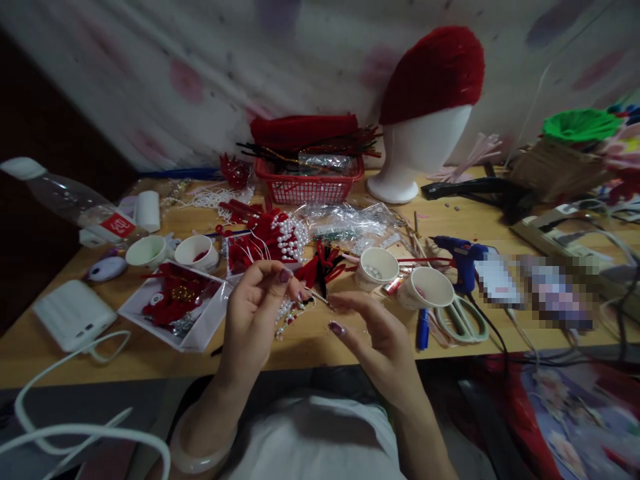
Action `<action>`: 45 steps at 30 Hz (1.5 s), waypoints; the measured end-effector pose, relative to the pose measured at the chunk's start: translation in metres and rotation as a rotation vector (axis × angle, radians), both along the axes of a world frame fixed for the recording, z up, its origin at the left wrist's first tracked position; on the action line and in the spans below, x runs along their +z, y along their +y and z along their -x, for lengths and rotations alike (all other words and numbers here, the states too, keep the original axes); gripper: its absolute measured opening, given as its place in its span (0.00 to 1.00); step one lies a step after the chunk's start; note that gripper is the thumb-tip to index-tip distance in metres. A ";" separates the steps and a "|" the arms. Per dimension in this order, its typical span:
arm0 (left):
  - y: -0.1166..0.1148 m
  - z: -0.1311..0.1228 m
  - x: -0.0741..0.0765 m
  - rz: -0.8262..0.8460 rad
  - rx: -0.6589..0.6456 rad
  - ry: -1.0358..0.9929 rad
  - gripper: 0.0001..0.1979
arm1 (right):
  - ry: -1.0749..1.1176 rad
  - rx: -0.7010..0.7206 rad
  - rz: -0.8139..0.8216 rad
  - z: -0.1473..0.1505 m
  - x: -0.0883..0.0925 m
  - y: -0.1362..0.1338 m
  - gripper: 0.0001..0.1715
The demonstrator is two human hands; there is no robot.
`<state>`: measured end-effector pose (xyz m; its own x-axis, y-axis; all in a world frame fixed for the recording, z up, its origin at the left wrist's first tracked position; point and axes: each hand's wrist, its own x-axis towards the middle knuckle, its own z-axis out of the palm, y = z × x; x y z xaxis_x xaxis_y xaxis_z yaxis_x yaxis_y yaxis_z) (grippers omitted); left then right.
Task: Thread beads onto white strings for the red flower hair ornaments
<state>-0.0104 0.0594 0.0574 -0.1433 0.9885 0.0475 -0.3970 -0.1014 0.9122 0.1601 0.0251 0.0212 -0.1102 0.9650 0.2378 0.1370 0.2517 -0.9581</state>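
My left hand [256, 310] is raised over the front of the table, with its thumb and fingers pinched together. From that pinch a thin gold-and-dark striped stick [321, 299] points right and slightly down. My right hand [387, 340] is at the stick's far end, its thumb and forefinger spread apart; whether a fingertip touches the stick is hard to make out. Behind the hands are strings of white pearl beads [293, 237] on red material, and red and black fuzzy stems [323, 270].
A white tray [200, 327] of red pieces stands left, near paper cups [196, 253]. Right are cups of beads [425, 288], scissors [463, 320], a blue marker [423, 330] and a glue gun [457, 257]. A red basket [310, 187] and a foam head [423, 147] stand behind.
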 end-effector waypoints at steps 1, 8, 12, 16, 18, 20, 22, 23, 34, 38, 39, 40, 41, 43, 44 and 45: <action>-0.002 0.000 -0.001 -0.008 -0.002 0.046 0.11 | 0.030 0.022 0.001 0.006 0.002 0.003 0.17; -0.016 0.002 -0.003 -0.005 -0.009 0.257 0.09 | 0.559 0.322 0.236 0.048 0.005 0.013 0.13; -0.018 -0.002 -0.003 0.037 -0.020 0.283 0.10 | 0.720 0.389 0.396 0.051 0.003 0.008 0.16; -0.016 -0.005 -0.008 0.073 0.021 0.137 0.12 | 0.798 0.364 0.467 0.047 0.006 0.007 0.19; -0.017 -0.003 -0.011 0.059 0.055 0.057 0.14 | 0.806 0.346 0.479 0.045 0.007 0.008 0.21; -0.019 0.000 -0.013 0.088 0.022 0.018 0.15 | 0.809 0.343 0.479 0.045 0.008 0.009 0.22; -0.021 0.003 -0.014 0.162 -0.061 -0.005 0.16 | 0.811 0.353 0.476 0.046 0.008 0.009 0.22; -0.022 0.004 -0.013 0.193 -0.098 -0.013 0.16 | 0.809 0.361 0.477 0.046 0.007 0.009 0.22; -0.016 -0.003 -0.010 0.289 -0.159 -0.075 0.13 | 0.690 0.327 0.373 0.046 0.003 0.006 0.18; -0.016 -0.004 -0.011 0.263 -0.130 -0.061 0.10 | 0.658 0.325 0.392 0.045 0.003 0.005 0.17; -0.016 -0.004 -0.011 0.264 -0.122 -0.058 0.10 | 0.652 0.325 0.403 0.045 0.003 0.005 0.17; -0.016 -0.004 -0.012 0.265 -0.115 -0.056 0.10 | 0.646 0.324 0.413 0.045 0.003 0.005 0.17; -0.016 -0.004 -0.012 0.264 -0.111 -0.055 0.09 | 0.641 0.323 0.419 0.044 0.003 0.005 0.18; -0.017 -0.005 -0.012 0.260 -0.104 -0.055 0.09 | 0.626 0.317 0.421 0.044 0.003 0.005 0.17; -0.017 -0.005 -0.012 0.256 -0.102 -0.058 0.09 | 0.621 0.317 0.420 0.044 0.003 0.004 0.17; -0.017 -0.005 -0.012 0.253 -0.100 -0.062 0.09 | 0.617 0.318 0.419 0.044 0.003 0.004 0.17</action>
